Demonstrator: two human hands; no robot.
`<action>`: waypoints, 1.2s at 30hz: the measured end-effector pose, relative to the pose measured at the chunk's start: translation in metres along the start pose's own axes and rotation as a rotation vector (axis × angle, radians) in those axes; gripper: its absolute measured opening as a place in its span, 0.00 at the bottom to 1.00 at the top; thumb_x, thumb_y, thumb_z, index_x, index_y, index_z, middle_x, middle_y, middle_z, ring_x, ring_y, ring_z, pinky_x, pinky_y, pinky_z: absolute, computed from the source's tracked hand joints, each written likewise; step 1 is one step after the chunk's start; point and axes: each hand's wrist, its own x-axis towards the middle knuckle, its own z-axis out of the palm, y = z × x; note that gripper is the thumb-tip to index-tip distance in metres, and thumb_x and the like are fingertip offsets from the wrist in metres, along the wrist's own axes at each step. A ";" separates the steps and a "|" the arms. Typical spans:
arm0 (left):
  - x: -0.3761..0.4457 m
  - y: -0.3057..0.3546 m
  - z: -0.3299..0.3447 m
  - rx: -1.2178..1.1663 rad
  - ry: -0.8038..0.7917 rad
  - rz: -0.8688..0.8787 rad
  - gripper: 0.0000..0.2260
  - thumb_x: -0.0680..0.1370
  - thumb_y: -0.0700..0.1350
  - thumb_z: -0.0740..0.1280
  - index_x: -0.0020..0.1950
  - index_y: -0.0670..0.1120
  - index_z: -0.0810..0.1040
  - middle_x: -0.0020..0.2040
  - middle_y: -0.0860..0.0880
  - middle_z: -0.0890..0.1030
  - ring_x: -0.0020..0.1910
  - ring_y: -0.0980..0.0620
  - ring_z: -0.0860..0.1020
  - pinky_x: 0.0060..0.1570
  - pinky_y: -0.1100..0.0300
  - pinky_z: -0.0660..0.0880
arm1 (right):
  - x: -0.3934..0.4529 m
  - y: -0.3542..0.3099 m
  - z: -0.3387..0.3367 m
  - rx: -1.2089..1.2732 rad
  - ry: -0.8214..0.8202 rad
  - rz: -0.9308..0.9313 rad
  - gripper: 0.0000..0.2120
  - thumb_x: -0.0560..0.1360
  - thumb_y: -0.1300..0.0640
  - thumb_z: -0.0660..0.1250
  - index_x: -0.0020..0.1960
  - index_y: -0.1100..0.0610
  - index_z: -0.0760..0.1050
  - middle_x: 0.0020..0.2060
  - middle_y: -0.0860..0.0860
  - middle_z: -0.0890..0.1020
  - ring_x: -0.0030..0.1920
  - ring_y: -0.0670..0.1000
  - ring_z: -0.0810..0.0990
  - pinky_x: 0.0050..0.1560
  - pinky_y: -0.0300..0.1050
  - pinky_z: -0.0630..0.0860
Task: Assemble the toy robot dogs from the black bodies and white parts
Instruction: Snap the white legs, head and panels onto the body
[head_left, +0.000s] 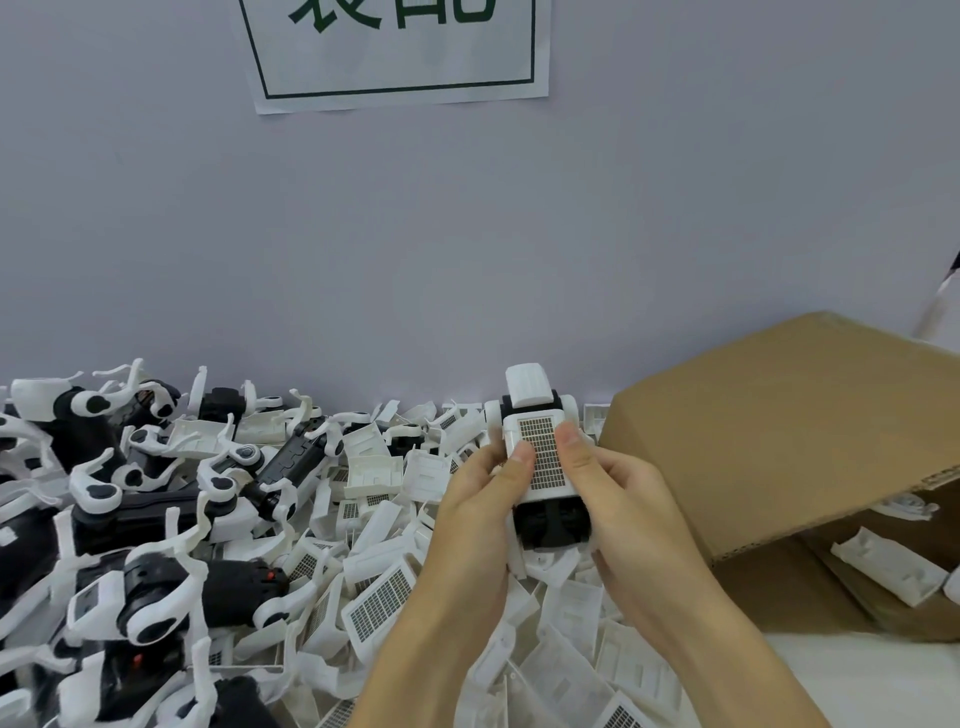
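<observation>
Both hands up over the parts heap, gripping one toy robot dog (540, 457) between them. Left hand (480, 501) fingers curled round its left side, thumb on the gridded white back panel (543, 454). Right hand (623, 499) same on the other side. Black bodies (156, 519) heaped toward the bench's left edge, cardboard box (789, 415) at right.

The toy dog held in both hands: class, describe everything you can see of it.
The toy dog looks like hard plastic: a black body, a white back panel with a dark grid pattern and a white block-shaped head at the far end. It is held above the heap of white parts, head away. The left hand and right hand grip its sides, thumbs pressing the panel.
</observation>
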 end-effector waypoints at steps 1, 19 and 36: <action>0.001 0.000 0.000 0.003 -0.003 0.007 0.22 0.73 0.49 0.68 0.62 0.39 0.81 0.55 0.36 0.85 0.53 0.41 0.85 0.44 0.53 0.84 | 0.000 0.000 -0.002 0.025 -0.019 0.004 0.19 0.77 0.43 0.65 0.55 0.55 0.86 0.51 0.57 0.87 0.56 0.57 0.86 0.63 0.62 0.78; 0.002 -0.008 0.001 0.213 -0.021 0.161 0.16 0.79 0.52 0.65 0.61 0.46 0.83 0.53 0.42 0.86 0.55 0.43 0.85 0.52 0.52 0.82 | 0.000 0.000 -0.006 -0.112 0.022 -0.095 0.11 0.81 0.55 0.64 0.57 0.55 0.84 0.47 0.54 0.88 0.51 0.53 0.87 0.57 0.56 0.82; 0.001 -0.005 -0.002 0.143 0.274 0.096 0.12 0.70 0.56 0.73 0.52 0.56 0.87 0.50 0.48 0.88 0.48 0.49 0.87 0.54 0.46 0.81 | -0.009 0.006 0.017 -0.648 0.145 -0.266 0.09 0.79 0.47 0.65 0.57 0.46 0.80 0.49 0.39 0.82 0.55 0.40 0.79 0.54 0.35 0.76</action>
